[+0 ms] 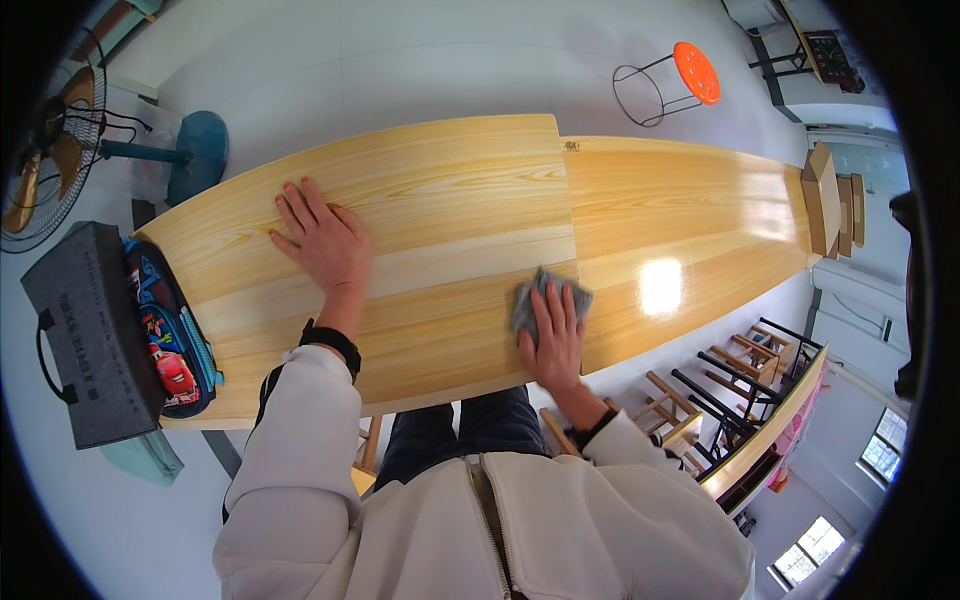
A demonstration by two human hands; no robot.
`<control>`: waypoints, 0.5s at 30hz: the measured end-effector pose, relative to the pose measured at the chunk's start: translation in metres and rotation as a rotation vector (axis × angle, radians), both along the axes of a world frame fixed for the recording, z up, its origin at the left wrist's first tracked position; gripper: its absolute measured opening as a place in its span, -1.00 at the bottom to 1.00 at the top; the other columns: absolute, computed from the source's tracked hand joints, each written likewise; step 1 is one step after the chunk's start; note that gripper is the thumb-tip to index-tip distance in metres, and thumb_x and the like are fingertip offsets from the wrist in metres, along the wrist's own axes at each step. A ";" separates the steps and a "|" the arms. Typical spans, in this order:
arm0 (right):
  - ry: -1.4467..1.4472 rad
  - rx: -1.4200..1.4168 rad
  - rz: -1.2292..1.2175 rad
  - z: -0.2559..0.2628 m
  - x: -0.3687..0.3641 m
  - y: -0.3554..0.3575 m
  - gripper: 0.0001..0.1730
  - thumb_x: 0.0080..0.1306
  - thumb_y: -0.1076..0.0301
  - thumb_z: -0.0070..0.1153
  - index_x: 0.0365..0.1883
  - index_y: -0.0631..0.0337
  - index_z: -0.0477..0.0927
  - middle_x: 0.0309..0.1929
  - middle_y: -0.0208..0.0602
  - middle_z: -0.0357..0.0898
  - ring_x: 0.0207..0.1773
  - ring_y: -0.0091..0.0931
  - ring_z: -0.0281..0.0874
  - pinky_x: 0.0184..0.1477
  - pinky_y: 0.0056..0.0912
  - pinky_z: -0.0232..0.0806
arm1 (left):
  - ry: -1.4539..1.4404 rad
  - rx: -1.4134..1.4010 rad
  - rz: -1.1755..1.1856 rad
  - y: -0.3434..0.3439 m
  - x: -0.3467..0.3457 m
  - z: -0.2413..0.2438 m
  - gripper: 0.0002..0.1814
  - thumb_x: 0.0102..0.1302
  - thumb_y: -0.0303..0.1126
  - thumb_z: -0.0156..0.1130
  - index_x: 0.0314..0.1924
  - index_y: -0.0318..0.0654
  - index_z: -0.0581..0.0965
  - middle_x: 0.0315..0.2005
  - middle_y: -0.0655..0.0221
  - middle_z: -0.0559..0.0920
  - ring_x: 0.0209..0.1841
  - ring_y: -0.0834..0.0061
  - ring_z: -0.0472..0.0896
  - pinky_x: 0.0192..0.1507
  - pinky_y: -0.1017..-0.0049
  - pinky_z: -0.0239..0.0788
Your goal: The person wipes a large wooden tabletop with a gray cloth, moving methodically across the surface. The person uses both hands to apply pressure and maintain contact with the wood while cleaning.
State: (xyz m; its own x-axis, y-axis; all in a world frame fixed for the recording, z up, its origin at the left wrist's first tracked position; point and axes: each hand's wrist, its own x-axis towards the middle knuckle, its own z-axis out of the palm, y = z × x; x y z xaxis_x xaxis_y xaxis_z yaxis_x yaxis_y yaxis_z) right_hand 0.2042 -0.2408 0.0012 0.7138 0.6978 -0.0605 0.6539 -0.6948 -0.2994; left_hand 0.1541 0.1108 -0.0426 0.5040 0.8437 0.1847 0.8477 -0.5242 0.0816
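Observation:
My left hand lies on the near wooden tabletop with its fingers apart and nothing in it. To the right, my right hand rests on a folded grey cloth and presses it against the same tabletop, by the seam with a second wooden tabletop. The fingers lie over the cloth; its underside is hidden.
A dark grey felt bag and a blue pencil case with cartoon cars stand at the left end. Beyond are a floor fan and an orange stool. Cardboard boxes stand far right; wooden stools are lower right.

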 end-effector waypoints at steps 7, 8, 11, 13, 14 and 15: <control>0.197 0.011 0.325 0.007 -0.084 0.045 -0.18 0.31 0.00 0.24 0.54 -0.16 0.33 0.64 -0.35 0.16 0.67 -0.26 0.06 0.54 0.32 -0.10 | -0.019 0.027 -0.023 0.000 -0.001 0.003 -0.40 0.54 -0.18 -0.13 0.53 -0.13 0.25 0.58 0.18 0.19 0.63 0.11 0.06 0.49 -0.29 -0.17; 0.184 0.050 0.423 0.006 -0.081 0.065 -0.19 0.32 -0.01 0.22 0.54 -0.16 0.33 0.64 -0.38 0.16 0.67 -0.28 0.05 0.56 0.29 -0.11 | -0.017 0.025 -0.018 0.001 -0.001 0.002 -0.40 0.54 -0.18 -0.13 0.53 -0.13 0.24 0.58 0.18 0.20 0.63 0.11 0.06 0.49 -0.29 -0.17; 0.207 0.171 0.550 0.005 -0.054 0.129 -0.19 0.31 0.00 0.22 0.53 -0.15 0.34 0.63 -0.40 0.18 0.68 -0.29 0.03 0.60 0.22 -0.15 | -0.018 0.010 -0.011 0.002 0.001 0.000 -0.40 0.54 -0.18 -0.13 0.53 -0.13 0.24 0.57 0.18 0.20 0.63 0.10 0.06 0.49 -0.29 -0.17; 0.137 0.241 0.480 -0.003 -0.030 0.157 -0.20 0.30 0.00 0.23 0.52 -0.14 0.36 0.62 -0.37 0.20 0.68 -0.29 0.02 0.62 0.23 -0.20 | -0.021 -0.006 -0.007 0.002 0.002 0.003 -0.40 0.54 -0.18 -0.13 0.53 -0.13 0.24 0.57 0.18 0.20 0.63 0.10 0.05 0.49 -0.29 -0.18; 0.115 0.241 0.431 -0.003 -0.015 0.161 -0.22 0.29 0.02 0.24 0.49 -0.12 0.39 0.61 -0.36 0.22 0.68 -0.29 0.02 0.61 0.24 -0.19 | -0.027 -0.007 -0.011 0.001 0.002 0.003 -0.40 0.54 -0.17 -0.13 0.53 -0.13 0.24 0.58 0.18 0.19 0.63 0.10 0.05 0.49 -0.29 -0.19; 0.080 0.232 0.370 -0.002 0.003 0.161 -0.23 0.29 0.02 0.24 0.48 -0.11 0.41 0.60 -0.35 0.24 0.68 -0.28 0.02 0.60 0.26 -0.18 | -0.032 -0.007 -0.013 0.001 0.001 0.003 -0.40 0.55 -0.17 -0.14 0.53 -0.12 0.24 0.58 0.18 0.19 0.64 0.11 0.04 0.50 -0.29 -0.19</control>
State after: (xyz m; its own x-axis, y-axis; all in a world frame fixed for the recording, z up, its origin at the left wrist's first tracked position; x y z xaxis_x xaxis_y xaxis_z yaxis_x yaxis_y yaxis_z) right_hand 0.2075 -0.0803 -0.0004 0.4129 0.9070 0.0835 0.8145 -0.3267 -0.4794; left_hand 0.1555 0.1121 -0.0397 0.5091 0.8385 0.1945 0.8376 -0.5346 0.1125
